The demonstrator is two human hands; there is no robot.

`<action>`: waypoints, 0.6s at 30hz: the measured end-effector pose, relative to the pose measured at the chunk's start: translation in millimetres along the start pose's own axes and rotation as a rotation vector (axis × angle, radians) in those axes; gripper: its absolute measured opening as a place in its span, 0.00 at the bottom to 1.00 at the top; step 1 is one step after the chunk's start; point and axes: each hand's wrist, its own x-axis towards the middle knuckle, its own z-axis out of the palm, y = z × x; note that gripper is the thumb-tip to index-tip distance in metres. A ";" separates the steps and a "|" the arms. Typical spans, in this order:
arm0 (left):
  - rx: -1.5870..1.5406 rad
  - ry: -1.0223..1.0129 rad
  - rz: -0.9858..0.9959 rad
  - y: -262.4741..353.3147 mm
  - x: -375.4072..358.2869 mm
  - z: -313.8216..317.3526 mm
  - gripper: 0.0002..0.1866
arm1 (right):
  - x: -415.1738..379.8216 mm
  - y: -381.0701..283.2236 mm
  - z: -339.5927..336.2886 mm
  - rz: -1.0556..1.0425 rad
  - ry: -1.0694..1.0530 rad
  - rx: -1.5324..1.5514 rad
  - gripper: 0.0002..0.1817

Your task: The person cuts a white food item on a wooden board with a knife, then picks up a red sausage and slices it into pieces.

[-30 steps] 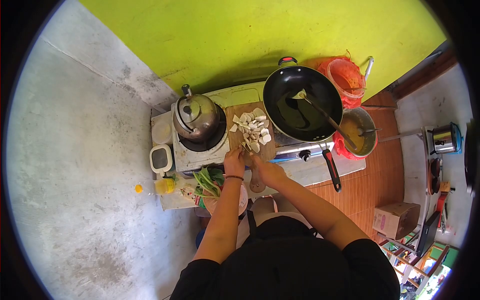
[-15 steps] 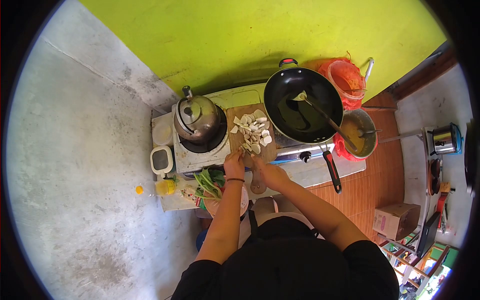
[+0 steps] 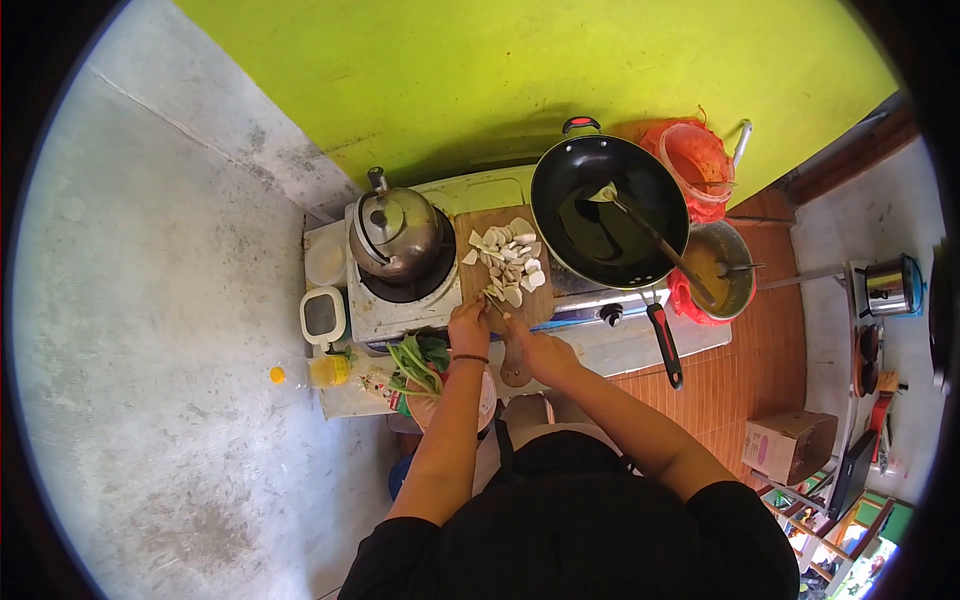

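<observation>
Barely moved vs. earlier: our left hand [image 3: 468,328] curled by white slices [image 3: 509,252], hold unclear; right hand [image 3: 542,352] closed w/ knife [image 3: 498,305].

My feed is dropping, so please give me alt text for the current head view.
A person's left hand and right hand are close together at the near edge of a wooden board bearing pale slices; any tool between them is unclear. A kettle stands left of the board, a black wok holding a spatula right of it.
</observation>
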 end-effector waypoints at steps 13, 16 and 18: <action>0.028 0.015 -0.028 0.9 -1.6 -0.5 0.08 | 20.1 -5.0 3.3 0.023 -0.055 -0.130 0.42; -0.020 0.030 -0.051 -2.0 -3.6 0.3 0.09 | 19.1 -6.3 4.1 0.038 -0.046 -0.199 0.41; -0.070 0.032 -0.068 -1.3 -3.5 -0.1 0.09 | 18.7 -5.3 5.3 0.032 -0.007 -0.201 0.41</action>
